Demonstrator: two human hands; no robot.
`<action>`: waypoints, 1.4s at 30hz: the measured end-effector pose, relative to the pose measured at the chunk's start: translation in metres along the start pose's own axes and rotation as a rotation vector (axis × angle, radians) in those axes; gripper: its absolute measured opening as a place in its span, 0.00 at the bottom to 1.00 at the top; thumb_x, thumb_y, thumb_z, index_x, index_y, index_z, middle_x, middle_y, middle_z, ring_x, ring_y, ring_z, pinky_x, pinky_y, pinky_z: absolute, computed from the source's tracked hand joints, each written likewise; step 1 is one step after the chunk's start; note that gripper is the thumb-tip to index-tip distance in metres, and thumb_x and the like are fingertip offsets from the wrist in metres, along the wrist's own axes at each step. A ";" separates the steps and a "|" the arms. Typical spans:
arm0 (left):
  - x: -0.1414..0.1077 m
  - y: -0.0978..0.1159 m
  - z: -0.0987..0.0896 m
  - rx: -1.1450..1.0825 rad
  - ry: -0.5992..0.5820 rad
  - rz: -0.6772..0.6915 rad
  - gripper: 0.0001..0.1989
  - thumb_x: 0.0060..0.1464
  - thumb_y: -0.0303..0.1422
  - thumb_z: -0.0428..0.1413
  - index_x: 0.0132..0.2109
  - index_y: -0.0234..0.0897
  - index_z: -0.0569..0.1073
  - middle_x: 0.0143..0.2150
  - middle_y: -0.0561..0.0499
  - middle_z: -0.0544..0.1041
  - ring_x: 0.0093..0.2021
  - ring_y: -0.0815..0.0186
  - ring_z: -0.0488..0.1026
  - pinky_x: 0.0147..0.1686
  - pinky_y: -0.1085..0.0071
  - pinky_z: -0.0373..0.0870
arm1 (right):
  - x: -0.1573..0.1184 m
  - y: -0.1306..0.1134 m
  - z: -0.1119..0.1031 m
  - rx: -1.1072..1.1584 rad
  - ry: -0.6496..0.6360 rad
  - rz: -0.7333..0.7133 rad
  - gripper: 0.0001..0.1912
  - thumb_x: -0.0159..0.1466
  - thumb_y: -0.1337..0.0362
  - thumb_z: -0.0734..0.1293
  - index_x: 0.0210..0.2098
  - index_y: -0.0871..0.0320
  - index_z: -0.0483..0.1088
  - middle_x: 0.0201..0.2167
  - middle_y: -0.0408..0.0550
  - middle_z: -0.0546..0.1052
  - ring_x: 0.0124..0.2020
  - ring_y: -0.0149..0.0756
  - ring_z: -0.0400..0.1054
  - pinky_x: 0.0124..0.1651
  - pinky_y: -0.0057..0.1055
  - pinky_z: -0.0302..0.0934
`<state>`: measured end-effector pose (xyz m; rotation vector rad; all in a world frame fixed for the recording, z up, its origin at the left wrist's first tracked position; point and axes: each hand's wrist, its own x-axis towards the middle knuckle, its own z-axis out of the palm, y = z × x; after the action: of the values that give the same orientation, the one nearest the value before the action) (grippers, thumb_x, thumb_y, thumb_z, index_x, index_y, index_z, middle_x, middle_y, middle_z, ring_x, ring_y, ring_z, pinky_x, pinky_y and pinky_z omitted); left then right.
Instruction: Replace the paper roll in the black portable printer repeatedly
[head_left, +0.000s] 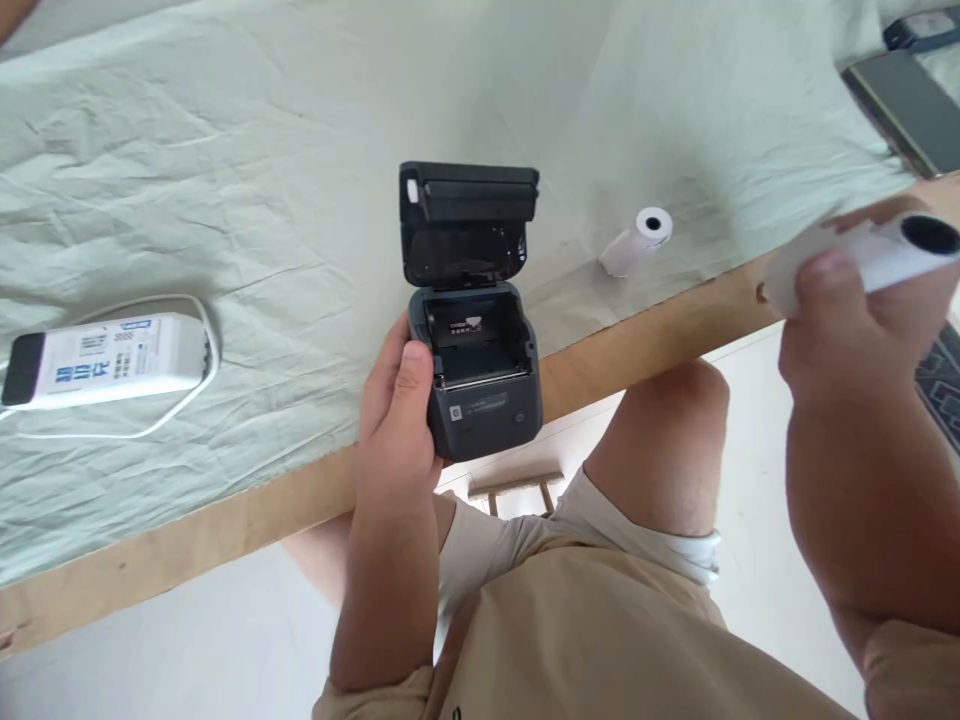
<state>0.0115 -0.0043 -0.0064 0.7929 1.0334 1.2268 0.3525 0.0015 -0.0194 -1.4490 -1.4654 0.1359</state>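
A dark grey portable label printer is in my left hand, held over the table's front edge. Its lid is flipped up, and the paper bay inside holds no roll. My left thumb lies along the printer's left side. Off to the right, my right hand grips a white paper roll with a dark hollow core, its loose end hanging by the thumb. A second, smaller-looking paper roll rests on the cloth between the printer and my right hand.
A pale green wrinkled cloth covers the wooden table. At the left lies a white power strip with its cable. A dark flat phone-like device and another dark object lie at the far right. A wooden stool shows below.
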 end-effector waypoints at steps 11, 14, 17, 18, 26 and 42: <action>-0.004 0.004 0.002 0.016 0.014 -0.039 0.22 0.69 0.53 0.63 0.57 0.43 0.82 0.58 0.46 0.87 0.66 0.46 0.81 0.59 0.56 0.85 | 0.043 0.011 0.023 -0.524 -0.232 0.021 0.42 0.57 0.60 0.80 0.68 0.53 0.65 0.59 0.60 0.78 0.60 0.55 0.75 0.62 0.55 0.69; -0.005 0.005 0.003 0.047 0.030 -0.044 0.22 0.69 0.53 0.63 0.58 0.43 0.82 0.57 0.47 0.87 0.64 0.47 0.82 0.54 0.56 0.87 | 0.018 -0.003 0.024 -0.406 -0.006 -0.318 0.31 0.59 0.57 0.74 0.61 0.48 0.70 0.53 0.54 0.79 0.53 0.53 0.78 0.49 0.49 0.73; -0.006 0.007 0.004 0.045 0.028 -0.050 0.24 0.68 0.53 0.63 0.59 0.43 0.81 0.60 0.47 0.86 0.68 0.46 0.80 0.55 0.56 0.86 | 0.005 -0.021 0.041 -0.449 -0.140 -0.289 0.30 0.63 0.55 0.73 0.63 0.49 0.70 0.54 0.55 0.79 0.48 0.49 0.78 0.46 0.48 0.76; -0.006 0.008 0.004 0.041 0.023 -0.052 0.24 0.69 0.53 0.63 0.61 0.43 0.81 0.61 0.47 0.86 0.70 0.46 0.78 0.57 0.56 0.86 | 0.004 -0.025 0.048 -0.474 -0.184 -0.233 0.31 0.64 0.55 0.73 0.65 0.50 0.69 0.56 0.56 0.78 0.46 0.47 0.78 0.47 0.49 0.77; -0.006 0.007 0.005 0.016 0.012 -0.056 0.27 0.68 0.54 0.63 0.64 0.44 0.79 0.60 0.47 0.87 0.75 0.43 0.73 0.59 0.52 0.86 | 0.002 -0.044 0.073 -0.167 -0.316 -0.296 0.26 0.69 0.65 0.67 0.65 0.47 0.76 0.49 0.53 0.80 0.48 0.46 0.78 0.53 0.48 0.77; -0.005 0.008 0.006 0.021 -0.024 -0.038 0.23 0.68 0.49 0.65 0.64 0.43 0.79 0.65 0.46 0.84 0.77 0.42 0.70 0.63 0.52 0.84 | -0.005 -0.056 0.073 0.735 -0.459 0.460 0.21 0.67 0.59 0.65 0.59 0.44 0.70 0.45 0.46 0.80 0.39 0.40 0.77 0.36 0.39 0.75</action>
<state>0.0140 -0.0079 0.0039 0.7989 1.0387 1.1731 0.2629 0.0233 -0.0182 -1.1341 -1.1928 1.2259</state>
